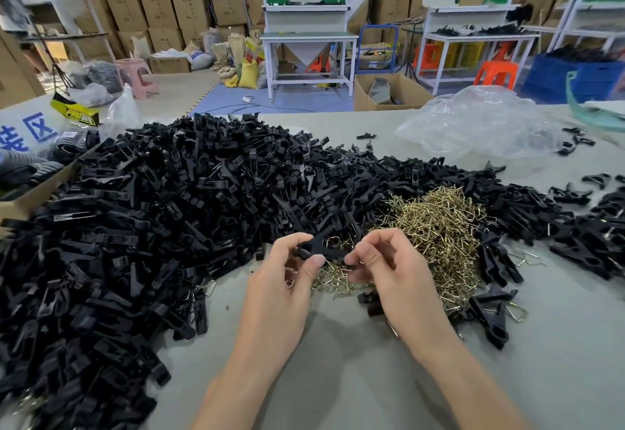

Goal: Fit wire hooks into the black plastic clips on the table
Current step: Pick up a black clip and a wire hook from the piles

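Left hand point(287, 281) and right hand point(389, 270) pinch 1 black clip point(319, 248) (box point(40, 189) nearby holds dark parts point(23, 169)).

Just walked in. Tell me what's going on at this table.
A person holds one black clip between both hands: the left hand grips one end, the right hand pinches the other. Beneath it lies a heap of wire hooks on the table, flanked by a big pile of loose clips. Whether a hook is seated yet is unclear.

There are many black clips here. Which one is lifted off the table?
The clip held between the left hand and the right hand, above the brass wire hooks. All the others lie on the table.
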